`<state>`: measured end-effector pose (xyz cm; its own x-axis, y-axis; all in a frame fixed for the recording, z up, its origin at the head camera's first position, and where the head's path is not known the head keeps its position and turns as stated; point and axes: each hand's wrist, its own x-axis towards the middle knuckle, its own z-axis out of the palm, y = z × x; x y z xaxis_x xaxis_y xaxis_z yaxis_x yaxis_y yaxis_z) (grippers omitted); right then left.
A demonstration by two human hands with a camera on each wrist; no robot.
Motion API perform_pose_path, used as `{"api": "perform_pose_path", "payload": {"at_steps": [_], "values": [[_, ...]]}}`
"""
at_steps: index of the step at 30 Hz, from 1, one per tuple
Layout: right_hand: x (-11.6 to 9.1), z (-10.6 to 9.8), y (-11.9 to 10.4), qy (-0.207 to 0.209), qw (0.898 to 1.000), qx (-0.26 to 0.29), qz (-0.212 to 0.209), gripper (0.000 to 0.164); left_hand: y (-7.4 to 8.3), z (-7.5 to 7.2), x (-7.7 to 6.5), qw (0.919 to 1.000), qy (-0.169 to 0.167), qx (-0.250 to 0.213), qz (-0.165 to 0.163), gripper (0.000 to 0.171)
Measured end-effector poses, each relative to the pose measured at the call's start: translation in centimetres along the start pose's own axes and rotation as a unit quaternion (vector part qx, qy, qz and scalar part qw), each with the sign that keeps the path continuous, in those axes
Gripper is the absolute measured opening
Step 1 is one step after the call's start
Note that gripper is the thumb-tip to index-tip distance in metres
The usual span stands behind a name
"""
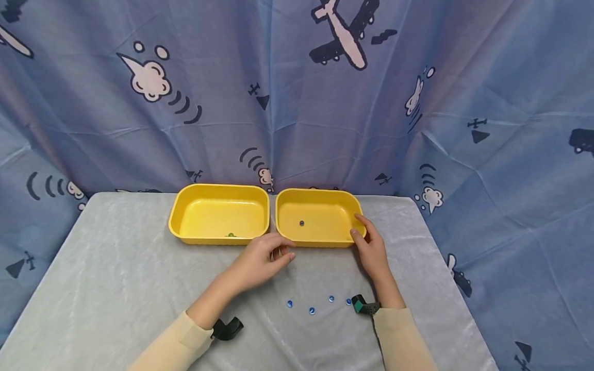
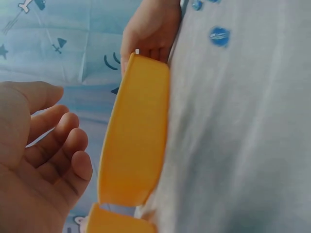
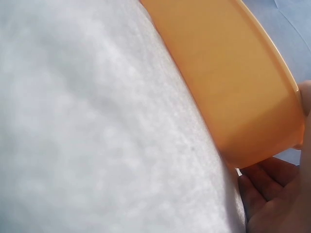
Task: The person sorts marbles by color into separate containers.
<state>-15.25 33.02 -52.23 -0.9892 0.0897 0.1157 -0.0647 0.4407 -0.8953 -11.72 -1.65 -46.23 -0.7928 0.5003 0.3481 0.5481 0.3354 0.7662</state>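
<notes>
At the lower centre of the frame we see four blue beads [image 1: 312, 310] on the grey surface [image 1: 139, 288]. Above them, the left hand [image 1: 263, 260] holds nothing, its fingers loosely bent and thumb apart. Right of centre, the right hand [image 1: 375, 255] grips the right yellow tray's [image 1: 327, 224] right end between thumb and fingers. One dark bead [image 1: 301, 223] lies inside. Left of centre, the left yellow tray [image 1: 218, 214] holds what seems a green bead [image 1: 231, 235], partly hidden. A blue curtain [image 1: 223, 46] fills the upper frame.
</notes>
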Motion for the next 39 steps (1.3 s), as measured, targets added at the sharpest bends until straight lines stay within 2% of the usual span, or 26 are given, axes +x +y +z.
{"api": "perform_pose_path", "payload": {"at_steps": [10,20,25,30,34,39], "values": [[0.2,-0.4,-0.1,0.005,1.0,-0.009,-0.004,0.052,-0.4,1.2,-2.5,0.9989,-0.024,-0.026,-0.032,0.018],[0.3,-0.3,-0.1,0.001,1.0,-0.007,0.001,0.052,-0.6,2.9,-4.2,0.9967,-0.078,-0.016,-0.014,0.016],[0.3,-0.2,0.0,0.004,1.0,-0.007,-0.001,0.052,-0.6,3.4,-4.8,0.9939,-0.11,-0.009,-0.008,0.016],[0.2,-0.1,0.1,0.003,1.0,-0.003,0.002,0.052,-0.6,3.6,-5.2,0.9907,-0.134,-0.007,-0.021,0.017],[0.2,0.0,0.0,0.004,1.0,-0.005,0.004,0.051,-0.8,3.7,-5.4,0.9893,-0.142,-0.009,-0.031,0.019],[0.1,0.1,0.0,0.005,1.0,-0.006,0.005,0.051,-1.1,3.8,-5.7,0.9889,-0.146,-0.001,-0.029,0.018]]}}
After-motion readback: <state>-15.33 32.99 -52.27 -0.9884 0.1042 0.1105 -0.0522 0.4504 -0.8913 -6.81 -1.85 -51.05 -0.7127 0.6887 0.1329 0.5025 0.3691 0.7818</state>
